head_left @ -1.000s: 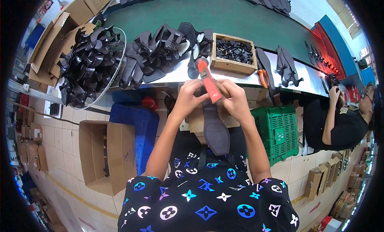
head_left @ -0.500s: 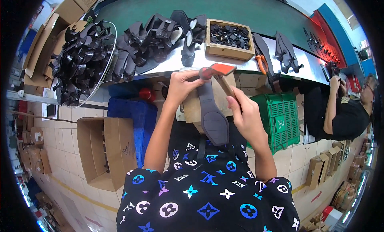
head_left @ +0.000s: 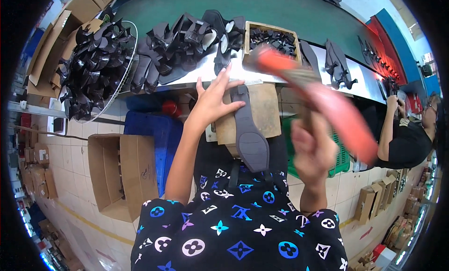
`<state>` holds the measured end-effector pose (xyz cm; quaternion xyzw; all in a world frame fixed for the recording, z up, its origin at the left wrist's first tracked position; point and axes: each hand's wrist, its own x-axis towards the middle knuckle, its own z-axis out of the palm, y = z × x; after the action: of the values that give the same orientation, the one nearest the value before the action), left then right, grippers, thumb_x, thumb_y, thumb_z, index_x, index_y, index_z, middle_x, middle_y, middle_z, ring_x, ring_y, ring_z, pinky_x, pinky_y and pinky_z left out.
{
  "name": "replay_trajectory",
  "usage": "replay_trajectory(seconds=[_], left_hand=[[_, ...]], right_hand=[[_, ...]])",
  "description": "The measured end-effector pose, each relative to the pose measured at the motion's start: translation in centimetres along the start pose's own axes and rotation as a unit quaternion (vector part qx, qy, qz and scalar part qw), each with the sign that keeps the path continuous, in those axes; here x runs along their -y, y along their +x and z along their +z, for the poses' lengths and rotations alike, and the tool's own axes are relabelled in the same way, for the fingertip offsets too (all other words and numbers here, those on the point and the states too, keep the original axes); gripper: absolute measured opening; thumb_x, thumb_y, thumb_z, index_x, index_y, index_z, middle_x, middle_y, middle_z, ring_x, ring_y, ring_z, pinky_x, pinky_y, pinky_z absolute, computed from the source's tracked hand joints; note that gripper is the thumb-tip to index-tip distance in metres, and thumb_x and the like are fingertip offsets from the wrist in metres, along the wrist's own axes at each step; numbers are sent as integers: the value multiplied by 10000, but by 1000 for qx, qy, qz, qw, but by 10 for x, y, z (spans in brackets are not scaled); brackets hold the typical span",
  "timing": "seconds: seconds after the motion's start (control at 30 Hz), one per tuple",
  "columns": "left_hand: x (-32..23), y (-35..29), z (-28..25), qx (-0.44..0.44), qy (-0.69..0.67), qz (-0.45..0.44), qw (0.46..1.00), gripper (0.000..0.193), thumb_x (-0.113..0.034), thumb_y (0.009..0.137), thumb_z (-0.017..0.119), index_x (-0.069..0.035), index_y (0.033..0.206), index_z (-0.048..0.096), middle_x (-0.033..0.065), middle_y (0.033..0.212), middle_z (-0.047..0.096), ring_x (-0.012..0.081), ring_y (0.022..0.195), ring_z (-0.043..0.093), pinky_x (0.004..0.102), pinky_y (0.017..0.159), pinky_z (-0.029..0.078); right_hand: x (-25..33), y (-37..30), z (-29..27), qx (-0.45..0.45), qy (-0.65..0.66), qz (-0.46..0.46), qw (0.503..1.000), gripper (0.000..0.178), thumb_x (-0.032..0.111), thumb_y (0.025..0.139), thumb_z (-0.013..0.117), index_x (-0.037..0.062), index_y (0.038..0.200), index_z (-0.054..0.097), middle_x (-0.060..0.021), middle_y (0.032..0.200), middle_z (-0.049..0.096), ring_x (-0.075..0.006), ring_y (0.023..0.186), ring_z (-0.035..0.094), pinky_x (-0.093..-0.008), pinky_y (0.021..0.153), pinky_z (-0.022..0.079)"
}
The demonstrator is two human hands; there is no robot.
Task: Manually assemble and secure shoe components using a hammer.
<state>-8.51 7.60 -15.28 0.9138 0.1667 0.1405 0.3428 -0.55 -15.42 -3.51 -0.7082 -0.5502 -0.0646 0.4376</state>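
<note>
A dark grey shoe sole [head_left: 252,147] lies lengthwise toward me, its narrow heel end on a worn tan board [head_left: 266,103]. My left hand [head_left: 213,103] is open beside that end, fingers spread; the thumb touches the sole's edge and the index finger reaches to its tip. To the right, my right hand [head_left: 311,142] is closed round the handle of a hammer [head_left: 276,60]. The hammer's reddish head is smeared by motion, with a second red streak beside the fist. It is raised off the sole.
Behind the board, a metal-edged bench holds strappy black sandals [head_left: 187,39] and a wooden box [head_left: 272,25] of small black pieces. A wire basket of glossy black heels [head_left: 96,70] stands left. Below are a cardboard box [head_left: 135,173], blue bin [head_left: 168,135] and green crate [head_left: 343,159]. Another person [head_left: 407,140] sits right.
My right hand has swung the hammer up and right, away from the sole. My left hand has loosened from a pinch at the heel end and spread its fingers.
</note>
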Motion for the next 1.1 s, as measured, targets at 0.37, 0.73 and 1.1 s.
replay_trajectory(seconds=[0.37, 0.73, 1.1], left_hand=[[-40, -29, -20, 6, -175, 116, 978, 269, -235, 901, 718, -47, 1094, 731, 119, 1007, 737, 291, 964, 709, 393, 847, 523], [-128, -98, -60, 214, -565, -62, 795, 238, -187, 982, 662, 36, 959, 740, 61, 854, 731, 82, 759, 618, 257, 705, 485], [-123, -91, -55, 334, -518, 75, 784, 245, -192, 944, 703, 46, 990, 734, 99, 768, 685, 123, 700, 623, 296, 640, 454]], right_hand=[[-37, -23, 0, -33, 61, 190, 979, 362, 18, 949, 636, -33, 1307, 610, -192, 991, 704, -272, 821, 702, -361, 723, 550], [-46, -6, -3, 241, 175, 55, 953, 316, 135, 906, 698, 24, 1202, 697, -173, 1131, 681, -305, 975, 686, -355, 835, 551], [-22, 41, -30, 415, 397, -159, 803, 324, 157, 806, 847, -107, 935, 710, -154, 799, 669, -269, 626, 632, -338, 534, 488]])
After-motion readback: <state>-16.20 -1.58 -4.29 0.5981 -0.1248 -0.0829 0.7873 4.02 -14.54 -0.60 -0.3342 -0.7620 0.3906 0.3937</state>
